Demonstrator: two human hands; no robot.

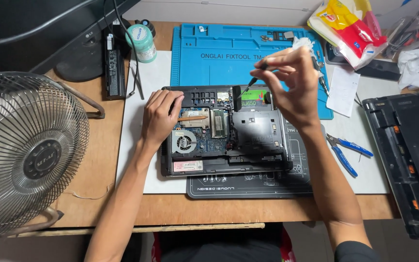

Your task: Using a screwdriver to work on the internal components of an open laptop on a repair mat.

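The laptop (224,131) lies bottom up in the middle of the table (98,170), its cover off, resting partly on a white mat (136,145) and partly on a dark mat (248,184). Inside its open shell sit a round fan (184,142), a copper pipe (192,118), a memory card (218,123) and a green-labelled drive (254,97) in the upper bay. The left hand (160,116) lies flat on the shell's upper left corner, fingers spread and gripping nothing. The right hand (292,85) hovers above the drive bay, fingers pinched shut on a thin screwdriver (257,76) whose tip points down at the drive's edge; whether the tip touches is hard to tell.

Behind the laptop lies a blue mat (209,53) whose top trays hold a few small parts, too small to make out. A pair of blue-handled pliers (347,150) lies to the right, just beside the right forearm. A metal fan (25,155) is cut off at the left edge, and a black cover (408,160) runs out of view at the right.
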